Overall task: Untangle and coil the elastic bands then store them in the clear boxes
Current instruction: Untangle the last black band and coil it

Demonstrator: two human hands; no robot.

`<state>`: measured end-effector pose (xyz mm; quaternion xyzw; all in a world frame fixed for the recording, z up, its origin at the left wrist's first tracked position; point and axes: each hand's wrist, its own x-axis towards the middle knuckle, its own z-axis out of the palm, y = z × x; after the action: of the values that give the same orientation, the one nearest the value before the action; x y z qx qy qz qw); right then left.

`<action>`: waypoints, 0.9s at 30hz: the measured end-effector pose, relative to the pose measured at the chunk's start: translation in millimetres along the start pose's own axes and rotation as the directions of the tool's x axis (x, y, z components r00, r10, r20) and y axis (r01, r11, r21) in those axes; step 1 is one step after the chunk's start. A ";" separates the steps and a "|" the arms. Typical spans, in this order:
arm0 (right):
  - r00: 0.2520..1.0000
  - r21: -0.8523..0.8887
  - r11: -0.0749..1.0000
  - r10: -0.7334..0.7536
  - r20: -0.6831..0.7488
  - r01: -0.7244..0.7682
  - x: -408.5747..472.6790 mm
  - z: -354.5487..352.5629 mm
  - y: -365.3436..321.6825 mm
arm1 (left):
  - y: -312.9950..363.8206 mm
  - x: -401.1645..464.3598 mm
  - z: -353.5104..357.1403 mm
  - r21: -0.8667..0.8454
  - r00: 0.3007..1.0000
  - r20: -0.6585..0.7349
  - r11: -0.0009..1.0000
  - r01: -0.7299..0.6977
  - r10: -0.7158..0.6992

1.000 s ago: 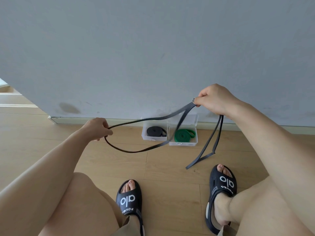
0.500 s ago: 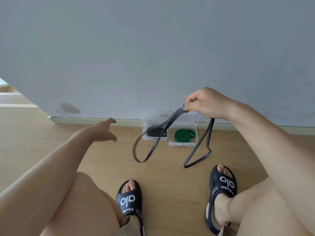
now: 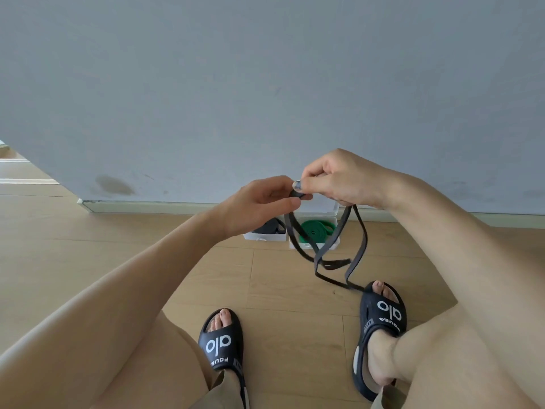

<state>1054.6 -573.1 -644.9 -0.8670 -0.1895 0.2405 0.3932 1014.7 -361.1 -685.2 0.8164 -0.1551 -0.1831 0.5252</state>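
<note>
Seemingly black band [image 3: 327, 255] below right hand [image 3: 339, 180]

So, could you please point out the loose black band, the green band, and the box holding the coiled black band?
Loose black band [image 3: 358, 240]: head view, on a strand hanging below the hands.
Green band [image 3: 314, 230]: head view, on its coil inside the right box.
Left clear box [image 3: 265, 237]: head view, on its front wall.

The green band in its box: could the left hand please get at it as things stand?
Probably not yet. The left hand is pinching the black band together with the right hand, and that band's loops hang in front of the green band.
</note>
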 end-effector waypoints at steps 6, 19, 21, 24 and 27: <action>1.000 0.048 0.999 0.025 0.010 -0.026 -1.6 -3.2 1.5 | 7.9 -2.2 -6.2 0.064 0.999 0.025 0.997 0.038 -0.040; 0.992 0.118 0.990 0.066 0.109 -0.079 4.8 1.7 5.1 | 6.1 -12.5 -27.9 0.077 0.969 0.177 0.984 0.161 -0.172; 0.989 0.154 0.985 0.062 0.133 -0.082 5.3 0.6 7.0 | 5.7 -12.8 -28.5 0.086 0.964 0.188 0.981 0.175 -0.189; 0.987 0.170 0.982 0.057 0.151 -0.083 6.1 -2.3 8.7 | 6.8 -14.0 -29.1 0.030 0.962 0.162 0.976 0.216 -0.218; 0.987 0.177 0.980 0.068 0.149 -0.094 4.6 -7.1 11.6 | 5.2 -18.6 -35.2 0.018 0.964 0.182 0.981 0.194 -0.194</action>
<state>1064.0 -582.1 -651.0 -0.8147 -0.1584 0.3340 0.4469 1014.2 -326.7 -664.5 0.8074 -0.1221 -0.3076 0.4885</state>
